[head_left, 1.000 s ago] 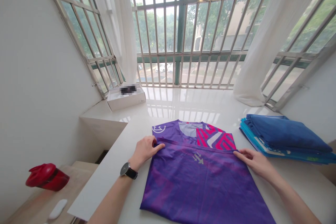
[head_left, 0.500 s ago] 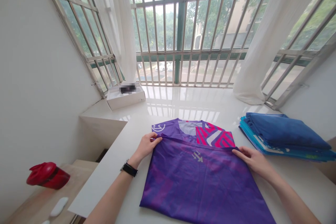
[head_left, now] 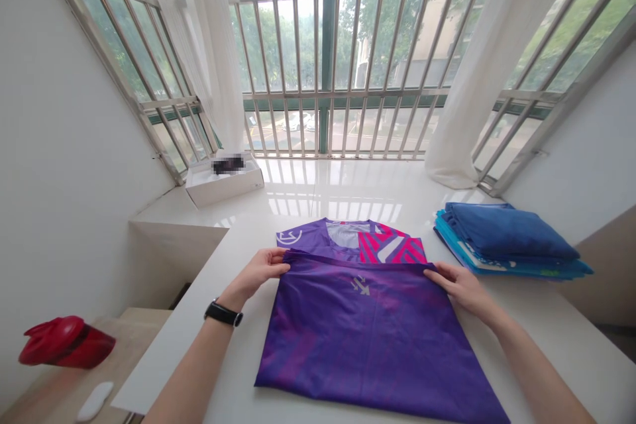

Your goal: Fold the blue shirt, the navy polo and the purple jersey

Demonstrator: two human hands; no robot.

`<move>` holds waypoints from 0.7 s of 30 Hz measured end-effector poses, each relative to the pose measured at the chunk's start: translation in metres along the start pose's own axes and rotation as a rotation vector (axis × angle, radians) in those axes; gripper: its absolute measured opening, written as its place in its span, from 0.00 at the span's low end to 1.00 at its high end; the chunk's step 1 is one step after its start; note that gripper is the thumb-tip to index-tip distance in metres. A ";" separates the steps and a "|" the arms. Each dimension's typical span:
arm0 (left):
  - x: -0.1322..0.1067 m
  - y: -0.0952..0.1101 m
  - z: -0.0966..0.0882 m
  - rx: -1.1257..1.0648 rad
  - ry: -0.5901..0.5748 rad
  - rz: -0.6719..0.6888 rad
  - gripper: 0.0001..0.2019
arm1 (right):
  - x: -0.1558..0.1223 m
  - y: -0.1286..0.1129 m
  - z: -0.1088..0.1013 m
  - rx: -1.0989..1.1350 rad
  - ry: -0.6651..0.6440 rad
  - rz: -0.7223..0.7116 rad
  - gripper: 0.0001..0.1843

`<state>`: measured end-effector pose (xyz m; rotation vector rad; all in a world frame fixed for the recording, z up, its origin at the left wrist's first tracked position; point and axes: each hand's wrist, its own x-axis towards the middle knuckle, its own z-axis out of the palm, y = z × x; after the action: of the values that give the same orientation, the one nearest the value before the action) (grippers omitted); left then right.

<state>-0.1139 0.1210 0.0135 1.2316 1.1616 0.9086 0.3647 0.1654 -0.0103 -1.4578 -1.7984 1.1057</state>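
Note:
A purple jersey with pink stripes at one shoulder lies on the white tabletop, its lower part folded up toward the collar. My left hand, with a black watch band on the wrist, pinches the left end of the folded hem between thumb and fingers. At the hem's right end, my right hand grips the fabric the same way. The hem lies just below the grey-lined neck opening, and a small silver arrow mark shows on the folded panel.
A stack of folded blue clothes sits on the right of the table. An open white box holding a blurred dark item stands by the barred window. On a lower surface at left are a red shaker bottle and a white object.
The view has swung slightly to the right, so everything appears further left. Both hands keep hold of the jersey's hem, and the fold looks nearly the same.

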 end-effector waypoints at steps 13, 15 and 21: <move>0.017 -0.018 0.000 0.047 0.324 -0.167 0.33 | 0.013 0.020 0.018 -0.360 0.290 0.009 0.23; 0.017 -0.018 0.001 0.081 0.320 -0.128 0.31 | 0.013 0.021 0.018 -0.358 0.295 0.010 0.22; 0.018 -0.024 0.000 0.133 0.275 -0.002 0.28 | 0.012 0.019 0.017 -0.341 0.306 0.029 0.23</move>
<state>-0.1116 0.1352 -0.0128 1.2375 1.4599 1.0359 0.3571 0.1739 -0.0359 -1.7441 -1.8048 0.5633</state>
